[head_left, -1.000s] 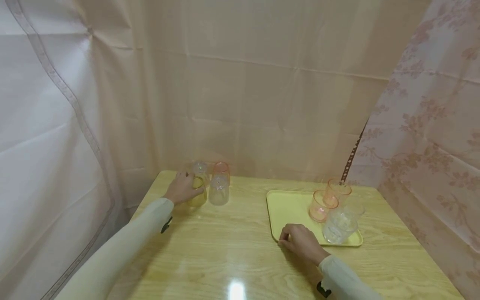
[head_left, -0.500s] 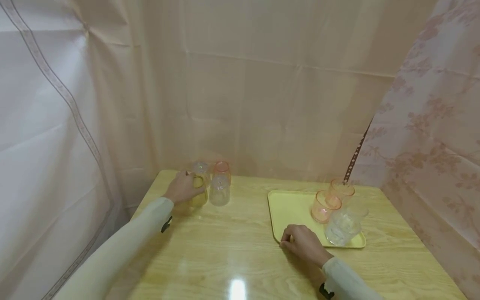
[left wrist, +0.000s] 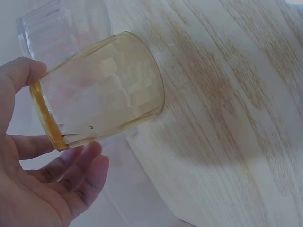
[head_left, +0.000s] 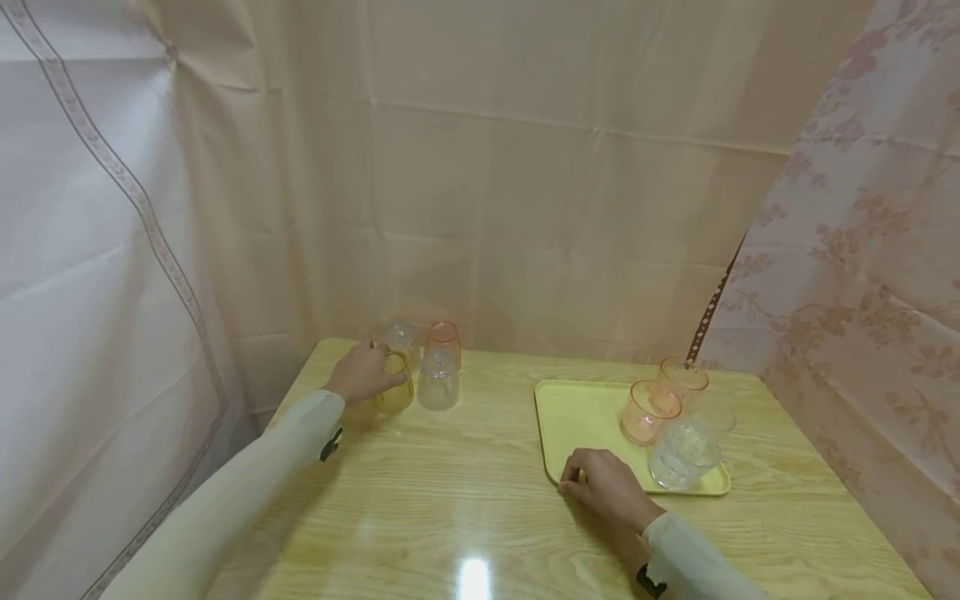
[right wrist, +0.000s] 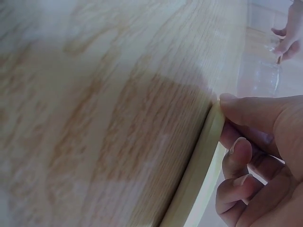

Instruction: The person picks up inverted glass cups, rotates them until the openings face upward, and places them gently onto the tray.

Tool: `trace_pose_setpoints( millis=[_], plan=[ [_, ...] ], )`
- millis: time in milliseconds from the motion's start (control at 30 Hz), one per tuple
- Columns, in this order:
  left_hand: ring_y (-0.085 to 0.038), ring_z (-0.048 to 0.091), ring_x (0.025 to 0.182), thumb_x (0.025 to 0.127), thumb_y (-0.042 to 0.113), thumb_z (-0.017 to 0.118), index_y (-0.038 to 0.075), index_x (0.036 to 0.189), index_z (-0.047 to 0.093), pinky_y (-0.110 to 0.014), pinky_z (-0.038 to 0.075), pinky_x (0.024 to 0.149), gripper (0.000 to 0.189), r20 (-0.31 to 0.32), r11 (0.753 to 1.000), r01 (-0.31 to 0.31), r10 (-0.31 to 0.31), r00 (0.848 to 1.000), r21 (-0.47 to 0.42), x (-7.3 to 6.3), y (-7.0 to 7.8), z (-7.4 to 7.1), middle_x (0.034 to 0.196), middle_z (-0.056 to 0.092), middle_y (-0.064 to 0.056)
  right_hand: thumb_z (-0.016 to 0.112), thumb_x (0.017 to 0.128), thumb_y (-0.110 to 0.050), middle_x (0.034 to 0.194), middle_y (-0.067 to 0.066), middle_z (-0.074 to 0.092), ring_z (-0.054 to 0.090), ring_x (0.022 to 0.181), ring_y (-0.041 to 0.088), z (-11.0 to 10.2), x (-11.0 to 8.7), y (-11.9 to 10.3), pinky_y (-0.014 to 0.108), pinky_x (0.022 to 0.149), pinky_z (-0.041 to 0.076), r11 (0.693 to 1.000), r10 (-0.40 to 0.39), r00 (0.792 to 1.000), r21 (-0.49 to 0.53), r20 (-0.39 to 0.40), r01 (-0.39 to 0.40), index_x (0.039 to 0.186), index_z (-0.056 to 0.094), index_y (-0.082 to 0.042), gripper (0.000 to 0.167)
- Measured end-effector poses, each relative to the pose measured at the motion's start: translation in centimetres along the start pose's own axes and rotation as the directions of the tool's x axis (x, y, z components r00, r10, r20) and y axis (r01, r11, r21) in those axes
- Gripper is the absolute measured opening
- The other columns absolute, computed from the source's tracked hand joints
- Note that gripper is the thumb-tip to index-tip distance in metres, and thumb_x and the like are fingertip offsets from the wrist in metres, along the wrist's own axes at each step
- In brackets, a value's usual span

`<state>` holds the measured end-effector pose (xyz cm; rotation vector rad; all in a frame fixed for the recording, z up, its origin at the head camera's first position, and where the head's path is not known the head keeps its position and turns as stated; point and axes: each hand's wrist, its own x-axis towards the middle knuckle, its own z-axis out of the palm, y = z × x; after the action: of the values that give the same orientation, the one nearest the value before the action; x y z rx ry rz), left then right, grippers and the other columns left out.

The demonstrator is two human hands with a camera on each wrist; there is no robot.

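Note:
At the back left of the table, my left hand [head_left: 362, 372] grips a yellow tumbler [left wrist: 102, 90] between thumb and fingers at its thick amber end. The tumbler's wide end faces the wooden tabletop. Close beside it are a clear glass [head_left: 438, 385], a second clear glass [head_left: 402, 335] behind, and a pink-orange glass [head_left: 444, 335]. My right hand [head_left: 606, 486] pinches the near left corner of a yellow tray [head_left: 577, 417], thumb and finger on its rim in the right wrist view. The tray carries orange glasses [head_left: 647, 417] and clear glasses [head_left: 678, 458] on its right side.
The wooden table [head_left: 420, 500] ends at a hanging beige curtain [head_left: 510, 217] at the back. White cloth [head_left: 90, 275] hangs on the left, and a floral cloth [head_left: 870, 275] on the right.
The head view has shifted slightly. Both hands keep their holds, the left on the yellow tumbler and the right at the tray's corner, with hardly any movement.

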<state>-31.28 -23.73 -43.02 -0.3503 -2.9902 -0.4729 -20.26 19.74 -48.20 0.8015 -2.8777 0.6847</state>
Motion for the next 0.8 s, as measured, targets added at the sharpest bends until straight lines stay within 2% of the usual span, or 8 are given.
trace_pose_setpoints(
  millis=[167, 300, 400, 667, 800],
  plan=[
    [-0.045, 0.064, 0.106, 0.092, 0.045, 0.069, -0.014, 0.13, 0.058, -0.056, 0.057, 0.081, 0.071, 0.035, 1.0, 0.001, 0.0, 0.999, -0.018, -0.2, 0.1, -0.3, 0.134, 0.055, -0.036, 0.086, 0.083, -0.017, 0.08, -0.017, 0.064, 0.053, 0.068, 0.0, -0.1, -0.1, 0.0, 0.025, 0.058, 0.044, 1.0, 0.01, 1.0, 0.017, 0.013, -0.01, 0.076, 0.071, -0.025, 0.018],
    [-0.035, 0.065, 0.093, 0.09, 0.044, 0.07, -0.013, 0.127, 0.061, -0.053, 0.057, 0.079, 0.068, 0.038, 1.0, -0.004, 0.005, 0.999, -0.028, -0.1, 0.0, -0.7, 0.129, 0.06, -0.032, 0.085, 0.084, -0.017, 0.081, -0.018, 0.064, 0.053, 0.068, -0.001, -0.2, 0.0, 0.1, 0.025, 0.058, 0.045, 1.0, 0.007, 1.0, 0.03, 0.023, -0.008, 0.077, 0.072, -0.026, 0.018],
    [-0.032, 0.065, 0.091, 0.088, 0.047, 0.071, -0.011, 0.123, 0.064, -0.051, 0.058, 0.078, 0.067, 0.029, 1.0, -0.016, 0.016, 0.999, -0.014, -0.3, -0.1, -0.9, 0.126, 0.064, -0.027, 0.085, 0.084, -0.017, 0.08, -0.019, 0.064, 0.054, 0.069, 0.0, -0.2, 0.1, -0.1, 0.025, 0.058, 0.045, 1.0, 0.006, 1.0, 0.017, 0.019, -0.007, 0.077, 0.072, -0.026, 0.018],
    [-0.026, 0.061, 0.083, 0.086, 0.049, 0.072, -0.001, 0.1, 0.069, -0.046, 0.056, 0.069, 0.052, 0.03, 1.0, -0.027, 0.026, 0.999, 0.012, -0.7, 0.1, -1.4, 0.115, 0.066, -0.019, 0.086, 0.083, -0.016, 0.08, -0.018, 0.064, 0.056, 0.069, 0.002, -0.4, 0.3, -0.5, 0.025, 0.059, 0.045, 1.0, 0.003, 1.0, 0.004, 0.013, -0.003, 0.077, 0.072, -0.025, 0.017],
    [-0.022, 0.055, 0.078, 0.086, 0.049, 0.072, 0.008, 0.08, 0.063, -0.038, 0.05, 0.062, 0.043, 0.043, 0.999, -0.033, 0.032, 0.999, 0.019, -1.0, 0.3, -1.6, 0.106, 0.066, -0.014, 0.086, 0.083, -0.015, 0.079, -0.018, 0.064, 0.055, 0.07, 0.001, -0.4, 0.2, -0.5, 0.026, 0.059, 0.045, 1.0, -0.001, 1.0, -0.006, 0.014, 0.001, 0.077, 0.072, -0.024, 0.018]
  ],
)
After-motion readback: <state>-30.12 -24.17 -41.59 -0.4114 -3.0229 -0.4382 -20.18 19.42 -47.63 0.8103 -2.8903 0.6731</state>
